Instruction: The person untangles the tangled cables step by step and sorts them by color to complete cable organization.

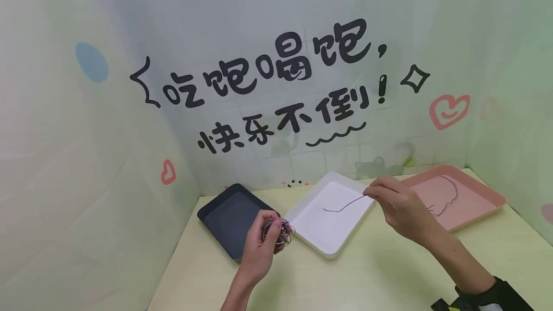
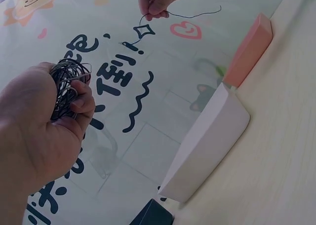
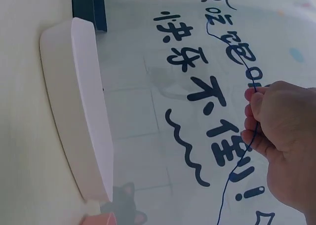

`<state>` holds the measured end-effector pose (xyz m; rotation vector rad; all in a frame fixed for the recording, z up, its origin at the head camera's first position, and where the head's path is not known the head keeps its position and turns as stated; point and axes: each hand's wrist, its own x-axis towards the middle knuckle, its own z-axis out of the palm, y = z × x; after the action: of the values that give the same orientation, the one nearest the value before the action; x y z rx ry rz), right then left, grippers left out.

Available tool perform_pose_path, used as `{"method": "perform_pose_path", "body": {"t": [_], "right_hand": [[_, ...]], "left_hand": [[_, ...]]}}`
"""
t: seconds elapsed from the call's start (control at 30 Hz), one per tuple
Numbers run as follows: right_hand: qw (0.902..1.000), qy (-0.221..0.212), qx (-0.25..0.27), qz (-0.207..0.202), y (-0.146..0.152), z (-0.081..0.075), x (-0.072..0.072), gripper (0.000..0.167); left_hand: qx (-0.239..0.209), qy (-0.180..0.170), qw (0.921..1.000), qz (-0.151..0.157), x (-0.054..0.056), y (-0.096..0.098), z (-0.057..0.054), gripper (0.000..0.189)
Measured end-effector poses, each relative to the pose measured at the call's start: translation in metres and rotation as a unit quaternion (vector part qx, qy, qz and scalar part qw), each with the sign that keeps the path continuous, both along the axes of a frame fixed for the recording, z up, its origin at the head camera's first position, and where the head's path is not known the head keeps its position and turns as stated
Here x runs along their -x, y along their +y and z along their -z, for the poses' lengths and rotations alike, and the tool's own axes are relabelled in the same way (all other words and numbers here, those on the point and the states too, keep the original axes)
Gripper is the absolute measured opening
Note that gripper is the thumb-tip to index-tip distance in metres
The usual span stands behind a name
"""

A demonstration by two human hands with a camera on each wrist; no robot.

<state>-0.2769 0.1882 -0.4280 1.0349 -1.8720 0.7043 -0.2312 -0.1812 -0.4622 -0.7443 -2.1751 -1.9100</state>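
Observation:
My left hand grips a tangled bundle of thin wires, mostly dark with some lighter loops, fingers curled round it. It is above the gap between the dark blue tray and the white tray. Between thumb and fingertips, my right hand pinches a single thin dark blue wire. One bent length of it sticks out leftward over the white tray; another length trails from the hand's other side in both wrist views. A curved dark strand shows over the pink tray.
All three trays stand in a row along the back of the pale table. Behind them hangs a printed curtain with large dark lettering, and curtain walls close in both sides. A dark sleeve covers the right forearm.

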Motion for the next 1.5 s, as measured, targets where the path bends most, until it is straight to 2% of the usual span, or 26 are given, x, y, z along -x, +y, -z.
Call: {"method": "perform_pose_path", "body": {"t": [0.03, 0.07, 0.2, 0.27, 0.5, 0.67, 0.73, 0.87, 0.97, 1.07, 1.13, 1.4, 1.47, 1.5], "right_hand": [[0.9999, 0.002, -0.010, 0.006, 0.005, 0.000, 0.002, 0.013], [0.9997, 0.006, -0.019, 0.013, 0.010, -0.001, 0.004, 0.011], [0.9967, 0.021, -0.050, 0.060, 0.033, 0.001, 0.013, 0.054], [0.9943, 0.018, -0.059, 0.087, 0.047, 0.005, 0.018, 0.058], [0.9852, -0.037, -0.062, 0.155, 0.101, 0.029, 0.040, 0.045], [0.9753, -0.065, -0.071, 0.199, 0.127, 0.048, 0.057, 0.030], [0.9699, -0.090, -0.077, 0.213, 0.134, 0.054, 0.062, 0.025], [0.9583, -0.151, -0.091, 0.225, 0.146, 0.063, 0.067, 0.018], [0.9426, -0.217, -0.111, 0.228, 0.154, 0.064, 0.070, 0.013], [0.9207, -0.283, -0.134, 0.233, 0.159, 0.065, 0.070, 0.009], [0.9118, -0.308, -0.143, 0.231, 0.160, 0.068, 0.070, 0.008], [0.9039, -0.316, -0.173, 0.231, 0.162, 0.079, 0.069, 0.011], [0.9069, -0.313, -0.162, 0.231, 0.159, 0.079, 0.066, 0.016], [0.9126, -0.301, -0.153, 0.231, 0.156, 0.079, 0.064, 0.018]], "left_hand": [[0.000, -0.001, 1.0000, -0.006, 0.000, -0.001, 0.000, 0.013], [-0.002, -0.002, 1.0000, -0.009, 0.000, -0.002, 0.000, 0.013], [-0.006, -0.003, 0.9998, -0.017, 0.000, -0.003, 0.000, 0.014], [-0.006, -0.007, 0.9998, -0.018, 0.001, -0.002, 0.000, 0.014], [-0.006, -0.017, 0.9995, -0.025, 0.000, -0.002, 0.003, 0.016], [-0.010, -0.021, 0.9993, -0.028, -0.001, -0.004, 0.005, 0.018], [-0.012, -0.023, 0.9992, -0.029, -0.001, -0.004, 0.005, 0.019], [-0.017, -0.028, 0.9988, -0.035, 0.000, -0.004, 0.006, 0.021], [-0.024, -0.033, 0.9985, -0.037, 0.001, -0.003, 0.007, 0.023], [-0.036, -0.043, 0.9976, -0.039, 0.002, -0.002, 0.007, 0.025], [-0.043, -0.053, 0.9969, -0.041, 0.003, -0.001, 0.008, 0.025], [-0.066, -0.073, 0.9948, -0.029, 0.005, 0.006, 0.011, 0.028], [-0.073, -0.075, 0.9941, -0.029, 0.006, 0.008, 0.011, 0.029], [-0.076, -0.077, 0.9937, -0.030, 0.006, 0.010, 0.012, 0.029]]}}
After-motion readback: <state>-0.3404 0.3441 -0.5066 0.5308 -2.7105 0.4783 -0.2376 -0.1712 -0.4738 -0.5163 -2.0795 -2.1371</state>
